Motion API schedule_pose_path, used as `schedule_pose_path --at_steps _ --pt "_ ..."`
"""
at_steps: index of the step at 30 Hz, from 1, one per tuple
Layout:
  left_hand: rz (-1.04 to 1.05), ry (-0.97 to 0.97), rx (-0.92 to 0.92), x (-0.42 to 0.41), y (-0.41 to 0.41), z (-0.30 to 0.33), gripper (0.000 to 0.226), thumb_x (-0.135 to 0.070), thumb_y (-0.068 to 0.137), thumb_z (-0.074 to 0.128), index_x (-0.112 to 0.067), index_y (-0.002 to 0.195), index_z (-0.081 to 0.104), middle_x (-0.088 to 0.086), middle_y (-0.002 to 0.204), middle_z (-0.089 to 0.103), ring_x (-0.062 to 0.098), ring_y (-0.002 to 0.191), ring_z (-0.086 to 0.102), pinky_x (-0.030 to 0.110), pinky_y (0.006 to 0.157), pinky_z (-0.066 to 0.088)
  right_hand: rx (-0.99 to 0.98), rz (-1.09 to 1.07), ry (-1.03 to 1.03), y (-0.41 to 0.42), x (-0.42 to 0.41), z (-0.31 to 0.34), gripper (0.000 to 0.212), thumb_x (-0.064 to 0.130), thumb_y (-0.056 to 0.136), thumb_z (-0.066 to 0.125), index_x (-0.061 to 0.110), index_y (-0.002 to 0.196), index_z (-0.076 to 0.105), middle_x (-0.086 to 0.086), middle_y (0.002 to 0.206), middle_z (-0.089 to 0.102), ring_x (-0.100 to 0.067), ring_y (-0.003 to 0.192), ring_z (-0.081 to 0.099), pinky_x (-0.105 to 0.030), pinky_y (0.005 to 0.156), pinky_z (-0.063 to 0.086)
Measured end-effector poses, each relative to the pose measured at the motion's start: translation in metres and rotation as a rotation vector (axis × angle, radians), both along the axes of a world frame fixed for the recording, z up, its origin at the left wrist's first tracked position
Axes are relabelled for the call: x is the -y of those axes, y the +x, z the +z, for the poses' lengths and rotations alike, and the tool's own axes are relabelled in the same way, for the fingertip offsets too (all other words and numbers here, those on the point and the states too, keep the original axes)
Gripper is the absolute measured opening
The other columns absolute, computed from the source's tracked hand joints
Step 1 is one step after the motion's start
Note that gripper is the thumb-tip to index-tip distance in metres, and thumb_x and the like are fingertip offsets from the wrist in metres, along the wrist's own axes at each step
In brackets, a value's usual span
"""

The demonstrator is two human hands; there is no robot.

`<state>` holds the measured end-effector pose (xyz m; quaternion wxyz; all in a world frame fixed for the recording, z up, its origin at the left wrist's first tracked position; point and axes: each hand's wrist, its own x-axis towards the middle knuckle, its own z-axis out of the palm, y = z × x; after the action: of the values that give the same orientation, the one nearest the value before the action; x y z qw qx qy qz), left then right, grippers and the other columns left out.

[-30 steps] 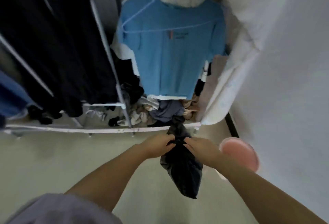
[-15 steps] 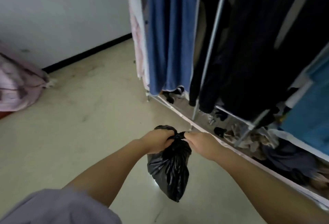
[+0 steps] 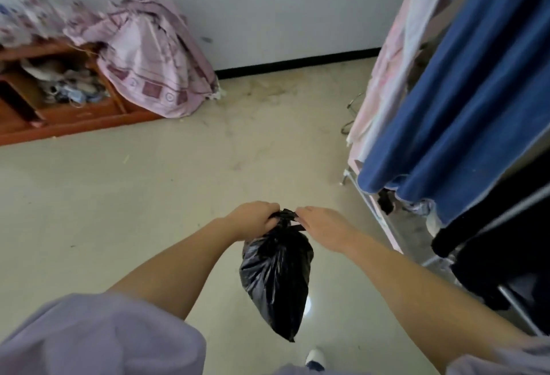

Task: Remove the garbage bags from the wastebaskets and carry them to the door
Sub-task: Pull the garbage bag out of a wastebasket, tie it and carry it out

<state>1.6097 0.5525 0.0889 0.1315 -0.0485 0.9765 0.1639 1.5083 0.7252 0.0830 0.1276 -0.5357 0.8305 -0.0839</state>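
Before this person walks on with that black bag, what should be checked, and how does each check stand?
1. Left hand grips the neck of the garbage bag: ok.
2. Right hand grips the neck too: ok.
3. Bag hangs off the floor: ok.
4. Bag neck tied shut: cannot tell.
5. Bag apart from the hanging blue garment: ok.
6. Door in view: not ok.

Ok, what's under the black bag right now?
Bare floor and a shoe tip; the black bag hangs clear, gripped by the left hand and right hand. Its contents are hidden.
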Motion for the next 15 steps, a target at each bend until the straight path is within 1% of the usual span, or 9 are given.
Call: schedule_pose_path --at_steps 2,4,6,8,11,13,15 --pt "0.079 0.029 0.017 0.014 -0.014 -0.004 0.016 -0.025 0.093 0.041 -0.011 0.093 0.048 0.015 0.096 0.061 0.031 0.088 0.055 0.033 0.066 0.035 -0.001 0.076 0.024 -0.025 0.021 -0.004 0.031 0.034 0.101 0.029 0.011 0.102 0.05 -0.01 0.096 0.061 -0.03 0.087 0.059 -0.034 0.066 0.036" --pt "0.145 0.063 -0.008 0.026 -0.027 -0.005 0.014 -0.026 0.093 0.041 -0.014 0.091 0.048 0.014 0.096 0.061 0.03 0.088 0.055 0.032 0.066 0.033 -0.02 0.145 0.026 -0.054 0.043 -0.005 0.031 0.033 0.102 0.029 0.01 0.104 0.05 -0.011 0.099 0.062 -0.031 0.09 0.059 -0.034 0.068 0.038" --pt "0.194 0.092 -0.008 0.04 -0.04 -0.006 0.012 -0.027 0.094 0.04 -0.018 0.087 0.044 0.013 0.094 0.061 0.028 0.082 0.052 0.031 0.065 0.031 -0.021 0.205 0.039 -0.078 0.066 -0.006 0.031 0.032 0.101 0.029 0.01 0.103 0.05 -0.01 0.1 0.062 -0.031 0.09 0.06 -0.032 0.067 0.036" --pt "0.236 0.106 0.005 0.059 -0.055 -0.011 0.013 -0.028 0.095 0.04 -0.021 0.083 0.04 0.011 0.092 0.061 0.023 0.077 0.046 0.031 0.064 0.03 -0.025 0.251 0.053 -0.097 0.09 -0.008 0.03 0.032 0.101 0.029 0.01 0.103 0.05 -0.01 0.1 0.063 -0.031 0.091 0.06 -0.034 0.067 0.038" --pt "0.294 0.119 0.025 0.101 -0.081 -0.017 0.018 -0.03 0.095 0.041 -0.019 0.081 0.039 0.004 0.081 0.054 0.023 0.075 0.045 0.032 0.062 0.03 -0.031 0.284 0.08 -0.126 0.137 -0.011 0.03 0.032 0.101 0.029 0.009 0.101 0.049 -0.011 0.099 0.062 -0.032 0.089 0.06 -0.038 0.07 0.043" --pt "0.295 0.131 0.025 0.134 -0.101 -0.021 0.019 -0.031 0.095 0.041 -0.02 0.08 0.039 -0.001 0.076 0.047 0.023 0.074 0.045 0.033 0.062 0.029 -0.034 0.289 0.09 -0.146 0.17 -0.014 0.03 0.032 0.101 0.029 0.008 0.099 0.049 -0.011 0.097 0.062 -0.032 0.087 0.059 -0.037 0.067 0.04" --pt "0.279 0.139 0.023 0.171 -0.122 -0.022 0.019 -0.031 0.095 0.041 -0.02 0.08 0.039 0.0 0.076 0.048 0.024 0.075 0.045 0.033 0.062 0.031 -0.03 0.267 0.085 -0.166 0.207 -0.017 0.031 0.031 0.102 0.029 0.008 0.1 0.048 -0.012 0.097 0.061 -0.032 0.087 0.058 -0.035 0.065 0.037"
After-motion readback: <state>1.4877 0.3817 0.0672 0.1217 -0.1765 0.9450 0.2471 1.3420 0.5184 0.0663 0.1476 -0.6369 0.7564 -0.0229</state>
